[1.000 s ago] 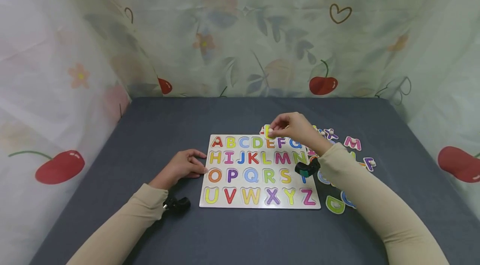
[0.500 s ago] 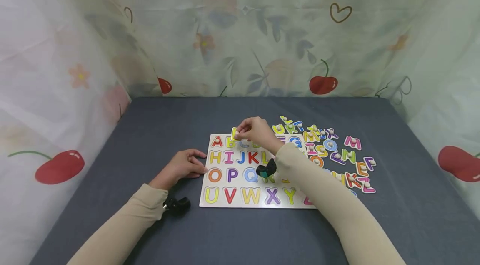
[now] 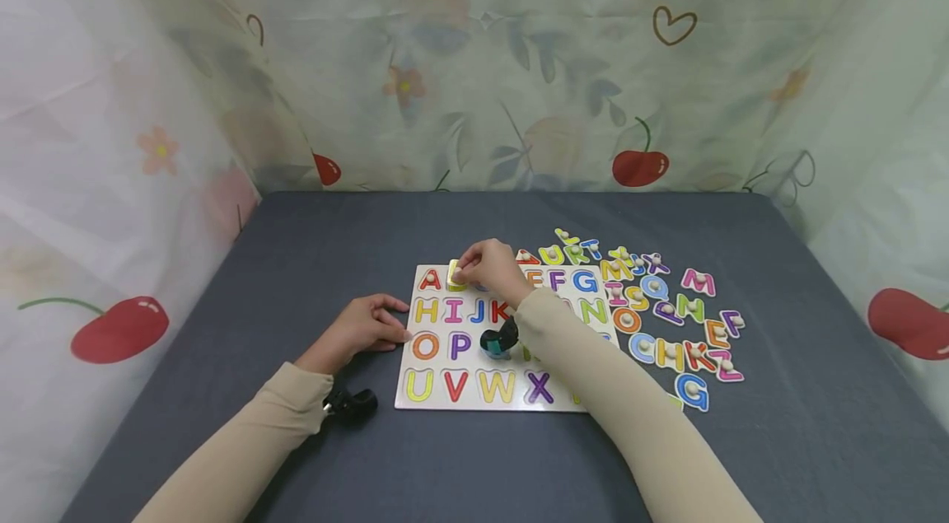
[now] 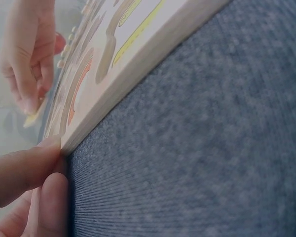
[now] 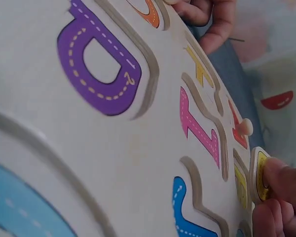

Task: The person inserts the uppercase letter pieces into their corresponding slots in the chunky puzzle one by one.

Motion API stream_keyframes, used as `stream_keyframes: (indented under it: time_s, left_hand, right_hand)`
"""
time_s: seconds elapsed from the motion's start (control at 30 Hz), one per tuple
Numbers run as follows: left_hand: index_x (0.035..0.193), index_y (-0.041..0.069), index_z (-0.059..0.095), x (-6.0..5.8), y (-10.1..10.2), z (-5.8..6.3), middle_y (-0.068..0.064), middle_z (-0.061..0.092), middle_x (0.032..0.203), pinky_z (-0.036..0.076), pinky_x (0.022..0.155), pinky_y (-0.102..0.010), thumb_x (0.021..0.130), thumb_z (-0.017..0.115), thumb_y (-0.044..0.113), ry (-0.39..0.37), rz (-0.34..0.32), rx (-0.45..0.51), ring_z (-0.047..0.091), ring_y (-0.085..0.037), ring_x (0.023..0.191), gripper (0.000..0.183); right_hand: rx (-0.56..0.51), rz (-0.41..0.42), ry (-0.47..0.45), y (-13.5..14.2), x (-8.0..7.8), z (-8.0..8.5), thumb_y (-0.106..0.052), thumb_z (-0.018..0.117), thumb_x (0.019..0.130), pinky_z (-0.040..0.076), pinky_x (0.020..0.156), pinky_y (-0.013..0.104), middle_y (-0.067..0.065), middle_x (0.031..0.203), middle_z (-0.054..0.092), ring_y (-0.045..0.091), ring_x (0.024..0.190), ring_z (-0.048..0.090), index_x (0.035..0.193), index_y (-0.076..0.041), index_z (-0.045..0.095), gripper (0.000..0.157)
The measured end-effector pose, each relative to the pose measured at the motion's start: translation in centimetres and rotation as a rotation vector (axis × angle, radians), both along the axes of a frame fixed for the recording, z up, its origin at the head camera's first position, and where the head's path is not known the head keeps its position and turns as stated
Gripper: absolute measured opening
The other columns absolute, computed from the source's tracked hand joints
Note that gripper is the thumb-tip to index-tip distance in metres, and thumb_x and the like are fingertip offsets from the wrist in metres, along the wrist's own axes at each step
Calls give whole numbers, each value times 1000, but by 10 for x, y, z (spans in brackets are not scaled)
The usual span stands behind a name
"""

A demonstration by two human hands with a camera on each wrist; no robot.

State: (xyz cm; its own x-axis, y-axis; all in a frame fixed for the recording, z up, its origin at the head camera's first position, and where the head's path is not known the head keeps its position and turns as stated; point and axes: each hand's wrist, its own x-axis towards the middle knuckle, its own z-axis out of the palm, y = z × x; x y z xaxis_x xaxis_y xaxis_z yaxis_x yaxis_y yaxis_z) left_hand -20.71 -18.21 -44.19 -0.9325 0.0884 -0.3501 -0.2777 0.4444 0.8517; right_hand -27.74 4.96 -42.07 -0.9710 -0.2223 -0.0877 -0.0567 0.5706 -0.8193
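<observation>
Remotely, I'm watching a dark table (image 3: 474,465) where the board (image 3: 477,362) is lying flat, the right sleeve (image 3: 615,408) covering some slots. Loose letters (image 3: 670,355) are spreading along its far and right sides, so I'm judging this an early stage, with most pieces remaining. The left hand (image 3: 366,325) is resting loosely, fingertips touching the board's left edge; the right hand (image 3: 493,269) is pinching a yellow piece (image 5: 260,180). That piece is tilting just at the B slot (image 5: 240,186), not yet seated. Only the red A (image 3: 430,281) is visibly sitting in place.
</observation>
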Motion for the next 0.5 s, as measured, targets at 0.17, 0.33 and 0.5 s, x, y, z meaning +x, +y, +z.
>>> stream_keyframes:
  time_s: [0.17,0.33,0.5]
  left_hand:
    - [121,2,60,-1,1,0,-3,67,76,55,60,-26,74,83,6,-6,5,-22,62,-11,64,52]
    - [121,4,60,-1,1,0,-4,67,78,55,60,-26,75,82,6,-14,14,-43,62,-11,66,51]
    - [121,4,60,-1,1,0,-5,67,79,55,61,-26,75,82,7,-21,14,-37,63,-12,67,51]
  right_hand:
    - [15,14,-14,-2,-3,-7,-17,80,79,46,57,22,1,73,67,12,63,58,83,-10,71,12]
    - [16,28,-10,-3,-6,-11,-17,81,79,47,58,22,2,73,67,12,63,59,83,-10,72,12]
    - [29,36,-50,-2,-8,-12,-19,80,80,49,60,24,3,76,69,14,65,62,84,-10,72,12]
